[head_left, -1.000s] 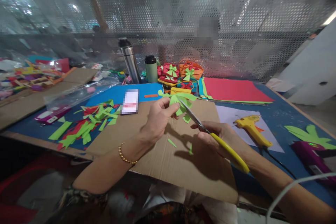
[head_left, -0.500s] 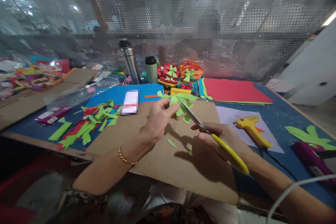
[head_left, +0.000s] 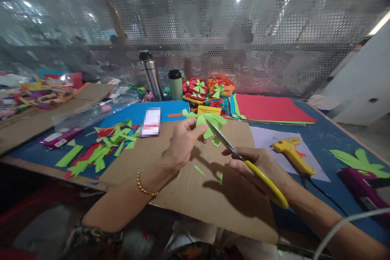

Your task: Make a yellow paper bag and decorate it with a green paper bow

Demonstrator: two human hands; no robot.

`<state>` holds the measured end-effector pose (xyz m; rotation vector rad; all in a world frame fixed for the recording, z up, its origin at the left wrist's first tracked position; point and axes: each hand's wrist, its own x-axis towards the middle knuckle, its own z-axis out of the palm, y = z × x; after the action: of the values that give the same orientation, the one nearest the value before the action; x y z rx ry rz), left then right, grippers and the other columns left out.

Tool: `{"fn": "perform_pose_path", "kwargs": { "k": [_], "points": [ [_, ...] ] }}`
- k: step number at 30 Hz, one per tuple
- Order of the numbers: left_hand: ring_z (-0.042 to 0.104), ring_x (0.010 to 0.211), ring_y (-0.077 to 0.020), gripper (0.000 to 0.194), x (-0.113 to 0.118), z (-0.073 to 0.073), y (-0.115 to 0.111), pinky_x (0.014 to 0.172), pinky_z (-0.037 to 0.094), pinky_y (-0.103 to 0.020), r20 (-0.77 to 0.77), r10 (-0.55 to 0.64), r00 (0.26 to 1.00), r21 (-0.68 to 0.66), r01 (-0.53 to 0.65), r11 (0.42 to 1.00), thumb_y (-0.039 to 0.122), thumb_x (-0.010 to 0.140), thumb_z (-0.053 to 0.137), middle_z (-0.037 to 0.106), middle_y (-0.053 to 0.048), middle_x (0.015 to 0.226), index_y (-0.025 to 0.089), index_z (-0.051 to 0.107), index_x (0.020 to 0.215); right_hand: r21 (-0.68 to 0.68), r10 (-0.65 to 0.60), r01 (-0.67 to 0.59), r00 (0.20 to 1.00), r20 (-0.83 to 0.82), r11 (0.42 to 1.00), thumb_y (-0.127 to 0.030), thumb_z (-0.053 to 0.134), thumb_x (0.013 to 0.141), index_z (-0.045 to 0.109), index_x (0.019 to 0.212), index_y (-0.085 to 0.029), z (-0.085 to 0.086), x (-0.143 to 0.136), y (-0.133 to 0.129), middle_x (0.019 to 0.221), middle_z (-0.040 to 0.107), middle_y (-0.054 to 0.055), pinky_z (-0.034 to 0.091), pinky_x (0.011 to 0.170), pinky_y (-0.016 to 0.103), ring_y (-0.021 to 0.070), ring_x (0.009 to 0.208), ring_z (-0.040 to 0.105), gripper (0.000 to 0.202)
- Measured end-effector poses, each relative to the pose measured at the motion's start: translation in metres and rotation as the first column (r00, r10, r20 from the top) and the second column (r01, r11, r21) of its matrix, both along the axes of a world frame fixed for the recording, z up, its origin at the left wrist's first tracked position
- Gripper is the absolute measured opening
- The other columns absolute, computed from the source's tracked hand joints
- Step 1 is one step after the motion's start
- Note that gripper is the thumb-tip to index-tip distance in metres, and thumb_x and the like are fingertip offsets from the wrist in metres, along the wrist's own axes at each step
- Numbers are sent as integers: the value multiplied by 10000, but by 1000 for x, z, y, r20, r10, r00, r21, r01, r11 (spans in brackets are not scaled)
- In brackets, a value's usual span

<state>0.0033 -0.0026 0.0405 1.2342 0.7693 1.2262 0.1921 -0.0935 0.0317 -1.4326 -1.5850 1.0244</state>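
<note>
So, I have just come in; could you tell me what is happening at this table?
A person's left hand pinches a light green paper piece above a cardboard sheet. The right hand holds yellow-handled scissors, the blades at the paper. Two green scraps lie on the cardboard below. To the left is a pile of green and red strips; to the right, a yellow glue gun rests on pale paper.

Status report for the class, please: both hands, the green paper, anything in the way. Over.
Left hand pinching green paper. Right hand holding yellow-handled scissors, tip at the paper. No obstruction seen between hands; green scraps on cardboard below.
</note>
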Motion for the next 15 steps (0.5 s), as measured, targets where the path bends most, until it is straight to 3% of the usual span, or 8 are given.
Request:
{"fn": "perform_pose_path", "kwargs": {
  "k": [7,15],
  "points": [
    [530,585,-100,200,0,-1,2,532,459,-241,19,-32,999,-23,32,999,314,645,817,631,-6,671,148,717,694,-26,0,1,1000,16,1000,-693,744,784,828,985,-146,-1,1,0,525,399,-62,243,442,249,103,497,319,589],
    [543,586,-105,200,-2,0,4,523,462,-245,21,-81,996,-40,82,996,303,641,830,653,-12,689,149,715,696,-24,66,-64,997,49,998,-697,679,841,760,774,-170,-2,4,-1,542,386,-57,215,441,252,99,506,299,537]
  ]
}}
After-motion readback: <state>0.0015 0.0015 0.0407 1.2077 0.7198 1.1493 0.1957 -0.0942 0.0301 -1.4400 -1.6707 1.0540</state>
